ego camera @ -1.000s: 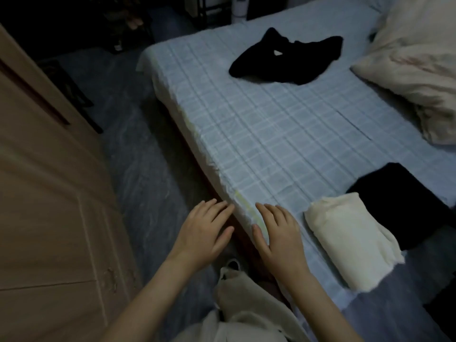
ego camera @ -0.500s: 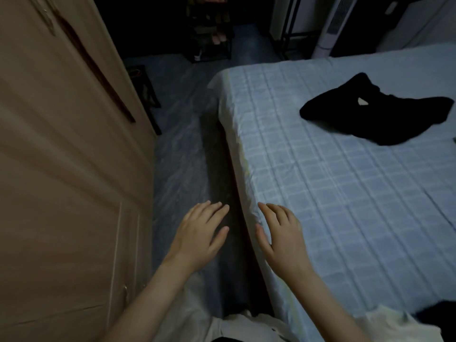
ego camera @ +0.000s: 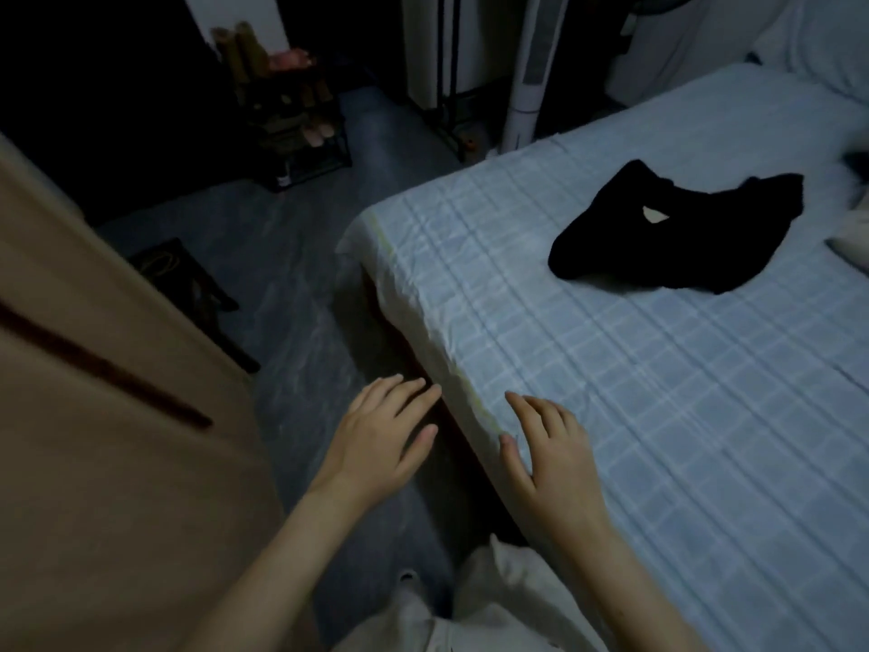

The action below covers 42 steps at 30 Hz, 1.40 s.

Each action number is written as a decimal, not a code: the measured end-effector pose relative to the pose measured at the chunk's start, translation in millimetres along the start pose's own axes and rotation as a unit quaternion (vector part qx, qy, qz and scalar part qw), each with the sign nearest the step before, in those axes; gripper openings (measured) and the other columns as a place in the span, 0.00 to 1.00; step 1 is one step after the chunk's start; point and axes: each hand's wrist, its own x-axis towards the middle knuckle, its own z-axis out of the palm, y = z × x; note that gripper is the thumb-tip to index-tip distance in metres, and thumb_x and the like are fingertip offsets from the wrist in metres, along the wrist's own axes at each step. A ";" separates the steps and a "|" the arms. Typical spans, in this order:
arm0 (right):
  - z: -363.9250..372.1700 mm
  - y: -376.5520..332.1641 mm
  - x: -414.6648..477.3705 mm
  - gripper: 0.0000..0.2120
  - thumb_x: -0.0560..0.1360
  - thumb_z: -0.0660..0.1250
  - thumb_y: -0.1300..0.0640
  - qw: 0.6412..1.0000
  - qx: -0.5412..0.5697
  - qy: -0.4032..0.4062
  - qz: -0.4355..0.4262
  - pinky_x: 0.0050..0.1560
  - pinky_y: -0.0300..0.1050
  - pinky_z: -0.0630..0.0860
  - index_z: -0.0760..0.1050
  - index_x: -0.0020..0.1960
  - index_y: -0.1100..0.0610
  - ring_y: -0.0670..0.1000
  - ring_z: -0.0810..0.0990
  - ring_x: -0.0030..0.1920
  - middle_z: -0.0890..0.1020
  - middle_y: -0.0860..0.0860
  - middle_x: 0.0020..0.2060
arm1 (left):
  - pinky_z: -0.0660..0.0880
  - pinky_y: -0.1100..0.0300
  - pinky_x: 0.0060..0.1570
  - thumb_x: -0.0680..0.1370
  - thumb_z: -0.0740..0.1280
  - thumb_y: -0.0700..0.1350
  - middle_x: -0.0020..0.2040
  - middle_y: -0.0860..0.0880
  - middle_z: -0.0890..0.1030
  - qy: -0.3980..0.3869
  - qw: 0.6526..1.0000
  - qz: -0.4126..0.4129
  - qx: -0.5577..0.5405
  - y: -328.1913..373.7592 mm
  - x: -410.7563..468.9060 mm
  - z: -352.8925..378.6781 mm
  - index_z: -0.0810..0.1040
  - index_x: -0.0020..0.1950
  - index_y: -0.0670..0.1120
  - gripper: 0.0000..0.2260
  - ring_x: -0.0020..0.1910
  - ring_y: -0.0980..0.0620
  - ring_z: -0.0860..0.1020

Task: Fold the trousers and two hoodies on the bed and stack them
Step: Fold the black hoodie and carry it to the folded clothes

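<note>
At the near edge of the bed, our right hand is over it and our left hand just off its side, both apart, fingers spread, holding nothing. Farther up the bed we see a crumpled black garment, well apart from them.

A bed fills the right half of the view. It is covered by a pale blue sheet with a white grid pattern, lightly creased along its near edge and at the corner. A black garment lies unfolded and rumpled on the sheet toward the far side, well away from the near edge. A small pale label shows on it. At the right border, a bit of cream bedding rests on the sheet near the garment. More white bedding is bunched at the bed's far right end.
</note>
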 end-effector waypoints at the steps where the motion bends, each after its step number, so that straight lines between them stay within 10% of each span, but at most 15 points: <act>1: 1.0 -2.5 10.5 0.23 0.79 0.57 0.45 1.000 -0.005 0.010 0.008 0.60 0.51 0.73 0.73 0.70 0.53 0.53 0.75 0.61 0.79 0.50 0.61 | 0.70 0.45 0.66 0.79 0.57 0.53 0.63 0.44 0.80 -0.002 1.000 0.012 0.001 -8.7 15.3 -2.5 0.78 0.67 0.45 0.22 0.64 0.40 0.76; 24: 2.2 103.3 253.7 0.25 0.80 0.54 0.45 0.951 -0.018 0.134 0.279 0.62 0.54 0.73 0.72 0.71 0.55 0.54 0.76 0.62 0.79 0.51 0.61 | 0.72 0.50 0.64 0.80 0.56 0.53 0.64 0.47 0.79 -0.134 0.958 0.236 -0.095 -44.2 391.2 69.0 0.75 0.70 0.47 0.22 0.63 0.46 0.77; 42: 67.2 325.4 468.8 0.25 0.81 0.63 0.53 0.862 0.026 0.227 0.452 0.72 0.51 0.65 0.65 0.77 0.53 0.55 0.66 0.73 0.67 0.57 0.74 | 0.59 0.46 0.74 0.82 0.61 0.53 0.80 0.48 0.56 -0.190 0.928 0.293 -0.125 -34.9 724.9 285.3 0.57 0.79 0.57 0.26 0.77 0.45 0.58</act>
